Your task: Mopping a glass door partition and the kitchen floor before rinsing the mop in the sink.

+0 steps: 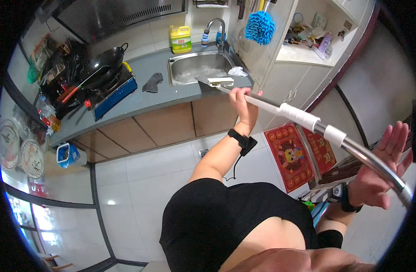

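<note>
My left hand (244,106) is wrapped around a long-handled cleaning tool, close to its white head (221,82). That head is over the front edge of the counter, just before the sink (201,68). The steel pole (367,159) has white plastic sleeves (299,116) and runs across to the right rim of the view. My right hand (378,176) is behind the pole's far part, palm turned up and fingers extended, not closed on it. Whether its palm touches the pole cannot be told. A black strap with a small device is on each wrist.
On the grey counter (145,102) are a dark cloth (153,82), a white crumpled cloth (238,71), a yellow detergent jug (180,40) and a wok (106,63) on a blue-fronted stove (114,98). A blue chenille duster (259,28) hangs by the cabinet. Red mats (289,156) cover the doorway floor.
</note>
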A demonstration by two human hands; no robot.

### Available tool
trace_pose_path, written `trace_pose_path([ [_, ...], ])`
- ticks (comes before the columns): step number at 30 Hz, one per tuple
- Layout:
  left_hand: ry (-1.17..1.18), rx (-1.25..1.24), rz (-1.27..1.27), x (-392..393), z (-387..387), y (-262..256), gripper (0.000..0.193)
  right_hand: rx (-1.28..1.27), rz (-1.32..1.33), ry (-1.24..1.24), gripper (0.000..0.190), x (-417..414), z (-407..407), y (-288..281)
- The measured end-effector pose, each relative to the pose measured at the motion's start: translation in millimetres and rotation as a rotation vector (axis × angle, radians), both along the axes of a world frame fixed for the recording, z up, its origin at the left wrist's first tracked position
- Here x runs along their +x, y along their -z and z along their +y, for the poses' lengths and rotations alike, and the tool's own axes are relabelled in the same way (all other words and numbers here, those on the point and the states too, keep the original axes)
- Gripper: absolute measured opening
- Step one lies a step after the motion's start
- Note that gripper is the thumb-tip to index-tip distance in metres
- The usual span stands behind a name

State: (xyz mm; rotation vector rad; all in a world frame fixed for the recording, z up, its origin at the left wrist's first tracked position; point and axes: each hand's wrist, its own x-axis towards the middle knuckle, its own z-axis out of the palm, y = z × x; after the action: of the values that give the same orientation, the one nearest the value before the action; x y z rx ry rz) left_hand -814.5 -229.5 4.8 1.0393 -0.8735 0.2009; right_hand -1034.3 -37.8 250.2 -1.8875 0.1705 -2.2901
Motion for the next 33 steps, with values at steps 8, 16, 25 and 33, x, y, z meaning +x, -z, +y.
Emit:
trace_pose_path([
  [8, 0.352, -0.130, -0.618, -5, 87, -76, 0.059, 0.154, 0.003, -0.555, 0.030, 14, 16, 4],
  [16, 0.645, -0.208, -0.720, -24, 106, -124, 0.025, 0.072, 0.255, -0.620, 0.040, 19, 36, 23],
  [25, 0.484, -0.291, -0.754, -30, 93, -86, 0.027, 0.276, 0.238, -0.414, 0.048, 26, 62, 47],
  [33, 0.463, -0.151, -0.690, -40, 109, -89, 0.026, 0.140, 0.253, -0.414, 0.044, 24, 46, 58],
])
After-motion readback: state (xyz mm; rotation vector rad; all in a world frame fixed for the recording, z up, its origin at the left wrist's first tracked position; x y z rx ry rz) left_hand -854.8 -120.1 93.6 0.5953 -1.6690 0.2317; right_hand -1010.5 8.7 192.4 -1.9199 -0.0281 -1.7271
